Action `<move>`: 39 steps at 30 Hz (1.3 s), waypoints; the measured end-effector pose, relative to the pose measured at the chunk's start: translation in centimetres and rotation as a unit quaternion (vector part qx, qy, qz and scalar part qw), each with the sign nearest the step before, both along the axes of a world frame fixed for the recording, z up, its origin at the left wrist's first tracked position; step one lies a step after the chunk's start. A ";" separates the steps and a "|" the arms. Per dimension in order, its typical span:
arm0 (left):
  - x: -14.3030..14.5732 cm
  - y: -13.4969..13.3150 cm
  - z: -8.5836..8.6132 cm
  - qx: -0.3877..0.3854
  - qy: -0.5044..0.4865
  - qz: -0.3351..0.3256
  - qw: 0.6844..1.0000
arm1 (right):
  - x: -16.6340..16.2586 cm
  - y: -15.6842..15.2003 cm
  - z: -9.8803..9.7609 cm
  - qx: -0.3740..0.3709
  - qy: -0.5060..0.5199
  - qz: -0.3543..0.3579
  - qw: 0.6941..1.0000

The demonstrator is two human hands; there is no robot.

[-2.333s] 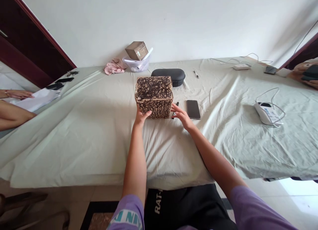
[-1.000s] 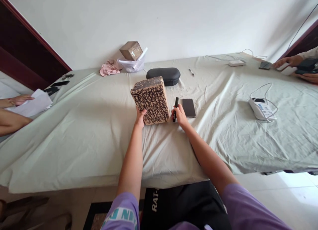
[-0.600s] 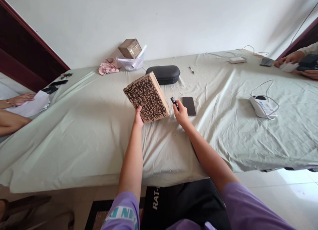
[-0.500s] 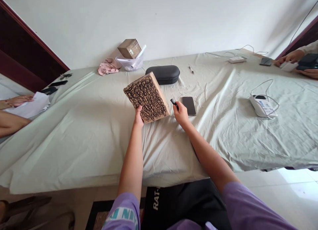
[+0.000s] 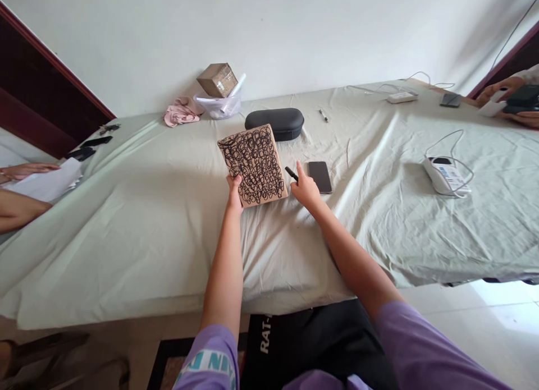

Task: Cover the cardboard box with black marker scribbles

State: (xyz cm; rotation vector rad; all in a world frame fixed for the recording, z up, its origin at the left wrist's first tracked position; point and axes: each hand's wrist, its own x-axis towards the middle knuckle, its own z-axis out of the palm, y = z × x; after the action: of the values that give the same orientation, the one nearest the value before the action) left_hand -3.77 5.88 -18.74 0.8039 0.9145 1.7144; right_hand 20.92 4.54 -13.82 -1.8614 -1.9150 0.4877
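Observation:
My left hand (image 5: 235, 192) grips the lower left edge of a brown cardboard box (image 5: 255, 165), its thumb on the front. Black looping scribbles cover the face turned toward me, and the box is held tilted above the cloth. To the right of it, my right hand (image 5: 306, 189) is closed around a black marker (image 5: 291, 173), with the index finger stretched out. The marker points toward the box and stays apart from it. Just beyond that hand lies a dark smartphone (image 5: 320, 177). Behind the box rests a black zip case (image 5: 275, 122).
A pale green cloth (image 5: 147, 227) covers the table. Toward the wall are a pink cloth (image 5: 182, 111), a plastic tub (image 5: 219, 105) bearing a small carton (image 5: 217, 80), and a pen (image 5: 323, 115). A corded white device (image 5: 446, 175) sits right. Other people's hands show at both sides.
The box has turned in my left hand so its scribbled face is more upright and toward me. In my right hand the index finger has lifted, and the marker has shifted slightly left.

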 end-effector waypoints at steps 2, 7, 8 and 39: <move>0.3 -0.2 0.3 -0.005 -0.025 0.005 1.000 | 0.4 0.0 0.2 -0.026 -0.029 -0.001 0.999; 0.4 -0.4 0.7 -0.007 -0.034 0.014 0.999 | 1.3 0.0 0.6 -0.027 -0.029 -0.008 0.999; 0.3 -0.4 0.7 -0.008 -0.033 0.017 0.999 | 1.4 0.0 0.7 -0.024 -0.021 -0.008 0.999; 1.0 -0.6 1.8 -0.040 -0.046 0.058 0.996 | -1.9 -3.8 0.0 0.228 0.306 0.260 0.887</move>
State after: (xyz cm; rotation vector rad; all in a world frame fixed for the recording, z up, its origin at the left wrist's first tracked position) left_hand -2.74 5.31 -16.93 0.6247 0.9762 1.7879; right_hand 18.99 0.76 -13.84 -0.7557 -1.8360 0.6225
